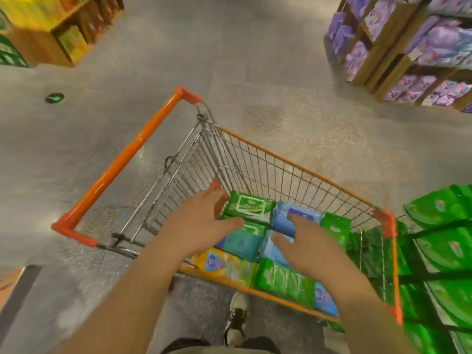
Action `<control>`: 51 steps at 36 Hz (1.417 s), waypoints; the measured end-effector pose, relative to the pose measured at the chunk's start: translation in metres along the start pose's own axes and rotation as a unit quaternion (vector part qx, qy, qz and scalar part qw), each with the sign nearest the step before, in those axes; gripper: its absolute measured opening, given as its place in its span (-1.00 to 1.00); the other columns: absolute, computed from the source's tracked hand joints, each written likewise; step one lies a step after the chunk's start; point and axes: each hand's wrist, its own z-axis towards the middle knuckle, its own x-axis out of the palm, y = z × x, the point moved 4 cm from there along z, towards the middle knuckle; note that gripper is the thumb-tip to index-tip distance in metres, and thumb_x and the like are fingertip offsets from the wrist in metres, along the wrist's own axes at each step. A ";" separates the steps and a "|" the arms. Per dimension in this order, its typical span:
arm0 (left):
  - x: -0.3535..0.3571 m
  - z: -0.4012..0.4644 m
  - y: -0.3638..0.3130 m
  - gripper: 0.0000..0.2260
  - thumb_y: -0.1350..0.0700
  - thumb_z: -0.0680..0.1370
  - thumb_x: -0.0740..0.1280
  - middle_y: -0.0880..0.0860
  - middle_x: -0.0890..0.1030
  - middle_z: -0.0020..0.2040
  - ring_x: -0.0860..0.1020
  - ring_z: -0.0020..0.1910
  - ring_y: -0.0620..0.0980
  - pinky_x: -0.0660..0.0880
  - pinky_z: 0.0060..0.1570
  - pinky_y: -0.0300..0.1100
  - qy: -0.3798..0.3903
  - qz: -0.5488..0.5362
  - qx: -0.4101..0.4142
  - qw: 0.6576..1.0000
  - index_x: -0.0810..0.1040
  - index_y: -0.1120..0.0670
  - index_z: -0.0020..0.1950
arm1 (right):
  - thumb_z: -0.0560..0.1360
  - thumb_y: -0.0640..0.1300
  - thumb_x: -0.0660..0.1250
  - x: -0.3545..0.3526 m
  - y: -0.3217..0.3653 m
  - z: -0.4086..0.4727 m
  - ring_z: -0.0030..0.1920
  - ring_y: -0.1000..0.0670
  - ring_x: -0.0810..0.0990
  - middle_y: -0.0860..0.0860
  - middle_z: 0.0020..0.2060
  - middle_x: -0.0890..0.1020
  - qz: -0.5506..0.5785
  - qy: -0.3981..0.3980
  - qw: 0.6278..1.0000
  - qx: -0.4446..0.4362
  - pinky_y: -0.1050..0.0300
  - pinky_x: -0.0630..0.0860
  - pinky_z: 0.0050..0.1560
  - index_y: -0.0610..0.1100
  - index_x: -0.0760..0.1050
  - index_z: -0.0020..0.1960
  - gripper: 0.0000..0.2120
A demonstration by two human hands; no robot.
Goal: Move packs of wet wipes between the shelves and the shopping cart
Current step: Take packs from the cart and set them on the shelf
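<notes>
At nine o'clock the cart shows its orange handle and wire basket, which runs off toward four o'clock, its floor packed with wipes in green, blue and yellow wrappers. Just left of centre, the left hand grips a green pack, fingers over its near end and thumb curled under its lower edge; the pack sits on top of the pile at the basket's handle end. The hold looks shallow, taking only one end, so if the pack is lifted this way the far end could droop and slide out, landing back on the heap or over the rim. At about four o'clock from it, the right hand lies spread with straight fingers over a blue pack, gripping nothing; blur hides whether it presses or only hovers. Slick wrappers stacked loosely could shift under that palm and knock neighbours askew. At three to five o'clock the shelf of green packs stands right against the cart's far end, so a wide swing could snag the wire or topple the stock there.
</notes>
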 end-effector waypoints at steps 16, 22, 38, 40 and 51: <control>0.078 0.073 0.047 -0.58 -0.28 0.46 0.38 -0.10 0.58 0.27 0.55 0.23 -0.04 0.49 0.28 0.05 0.027 -0.274 -0.280 0.920 0.52 -0.21 0.28 | 0.62 0.19 0.25 0.048 -0.034 0.138 0.39 -0.11 0.45 -0.09 0.43 0.45 0.009 0.103 0.994 -0.025 0.01 0.40 0.32 -0.13 0.34 0.48 -0.44; 0.147 0.106 0.070 -0.77 -0.09 0.59 0.31 0.04 0.58 0.20 0.52 0.08 0.08 0.47 0.04 -0.05 0.091 -0.414 -0.424 0.800 0.56 0.00 0.16 | 0.60 0.15 0.30 0.090 -0.043 0.190 0.39 -0.14 0.47 -0.13 0.43 0.48 0.034 0.129 0.991 -0.010 0.03 0.41 0.31 -0.17 0.37 0.47 -0.43; 0.251 0.145 0.097 -0.84 0.11 0.60 0.27 0.00 0.65 -0.02 0.65 -0.15 0.02 0.58 -0.23 -0.09 -0.038 -0.552 -0.581 0.597 0.54 0.16 0.08 | 0.44 0.46 0.17 0.213 -0.049 0.265 0.30 -0.26 0.47 -0.20 0.25 0.51 -0.090 0.272 0.955 -0.071 -0.04 0.42 0.29 -0.06 0.35 0.45 -0.22; 0.282 0.155 0.116 -0.72 0.13 0.53 0.31 0.08 0.70 0.11 0.68 0.02 0.11 0.64 -0.02 0.13 -0.043 -0.563 -0.581 0.586 0.59 0.16 0.22 | 0.35 0.56 0.09 0.220 -0.052 0.272 0.27 -0.26 0.47 -0.17 0.22 0.52 -0.107 0.258 0.958 -0.070 -0.07 0.43 0.28 -0.03 0.38 0.40 -0.14; 0.264 0.158 0.106 -0.82 0.21 0.62 0.21 0.18 0.63 0.15 0.63 0.11 0.16 0.57 0.14 0.07 -0.046 -0.533 -0.588 0.607 0.53 0.21 0.17 | -0.14 0.57 0.32 0.224 -0.054 0.300 0.01 -0.09 0.59 -0.06 0.03 0.59 -0.053 0.317 0.946 -0.036 0.02 0.61 0.02 -0.05 0.53 0.13 0.02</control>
